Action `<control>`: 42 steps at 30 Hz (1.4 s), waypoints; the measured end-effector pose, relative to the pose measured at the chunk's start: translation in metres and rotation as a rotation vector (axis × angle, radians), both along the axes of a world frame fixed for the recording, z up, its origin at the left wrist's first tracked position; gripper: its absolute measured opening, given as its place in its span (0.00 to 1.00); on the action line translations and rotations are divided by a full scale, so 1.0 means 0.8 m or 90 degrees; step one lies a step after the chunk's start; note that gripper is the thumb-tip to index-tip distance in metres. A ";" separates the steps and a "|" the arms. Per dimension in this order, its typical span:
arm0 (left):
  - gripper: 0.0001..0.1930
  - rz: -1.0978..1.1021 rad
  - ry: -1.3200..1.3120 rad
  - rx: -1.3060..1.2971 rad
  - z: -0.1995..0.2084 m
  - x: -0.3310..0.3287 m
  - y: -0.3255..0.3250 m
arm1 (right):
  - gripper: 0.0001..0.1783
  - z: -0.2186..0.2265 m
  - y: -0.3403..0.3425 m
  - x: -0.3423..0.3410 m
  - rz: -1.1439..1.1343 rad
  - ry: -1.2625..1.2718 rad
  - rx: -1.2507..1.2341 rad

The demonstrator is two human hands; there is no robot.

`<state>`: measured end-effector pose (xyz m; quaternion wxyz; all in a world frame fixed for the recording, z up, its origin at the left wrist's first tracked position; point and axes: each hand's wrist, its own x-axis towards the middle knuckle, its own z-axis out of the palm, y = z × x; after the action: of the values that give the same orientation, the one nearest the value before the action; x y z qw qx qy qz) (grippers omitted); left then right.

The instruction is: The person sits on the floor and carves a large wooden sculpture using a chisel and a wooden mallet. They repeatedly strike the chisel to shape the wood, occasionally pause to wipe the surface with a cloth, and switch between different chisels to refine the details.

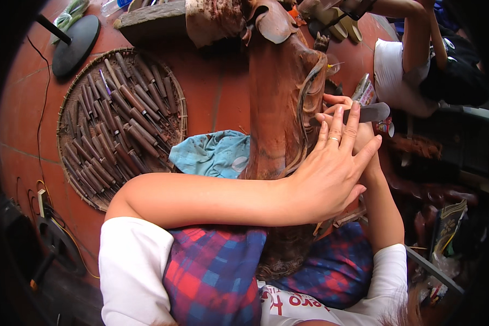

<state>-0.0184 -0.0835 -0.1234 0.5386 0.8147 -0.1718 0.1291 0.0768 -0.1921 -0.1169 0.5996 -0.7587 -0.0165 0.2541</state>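
Note:
A large reddish-brown wood carving (274, 103) stands in front of me, with carved folds down its right side. My right hand (363, 133) is closed round a flat dark-grey tool with a rounded end (376, 112), beside the carving's right edge. Over it lies my left hand (331, 149), a ring on one finger, its fingers spread flat across the tool and the right hand. The left forearm crosses in front of the carving. The tool's working tip and part of the right hand's grip are hidden, so contact with the wood cannot be made out.
On the left, a round woven tray (64, 122) holds many wooden-handled carving tools (130, 117). A light-blue cloth (212, 154) lies against the carving. A black round stand base (76, 48) and a wooden block (152, 23) are farther back. Another person (396, 70) sits at right.

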 end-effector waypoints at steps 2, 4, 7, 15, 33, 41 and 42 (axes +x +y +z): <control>0.37 0.003 0.001 -0.026 0.007 0.008 -0.005 | 0.19 0.001 -0.005 0.004 -0.006 -0.004 0.028; 0.37 -0.001 0.011 0.000 0.012 -0.002 -0.003 | 0.19 -0.010 -0.014 0.005 0.062 -0.016 0.011; 0.38 -0.001 0.001 -0.008 0.008 -0.007 0.000 | 0.19 -0.009 -0.007 0.004 0.085 -0.090 -0.052; 0.41 0.002 0.010 -0.002 0.006 -0.011 -0.007 | 0.19 -0.017 -0.025 0.009 0.213 -0.227 -0.107; 0.43 -0.011 0.028 0.011 0.014 -0.010 0.002 | 0.21 -0.013 -0.023 0.011 0.196 -0.166 -0.111; 0.44 0.003 0.031 0.027 0.021 -0.012 0.007 | 0.21 -0.002 -0.012 0.002 0.097 -0.081 -0.033; 0.44 0.003 0.021 0.011 0.012 -0.007 0.005 | 0.22 -0.003 -0.013 0.004 0.108 -0.088 -0.076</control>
<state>-0.0238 -0.0797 -0.1137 0.5341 0.8217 -0.1620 0.1150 0.0803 -0.2025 -0.1191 0.5269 -0.8047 -0.1067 0.2518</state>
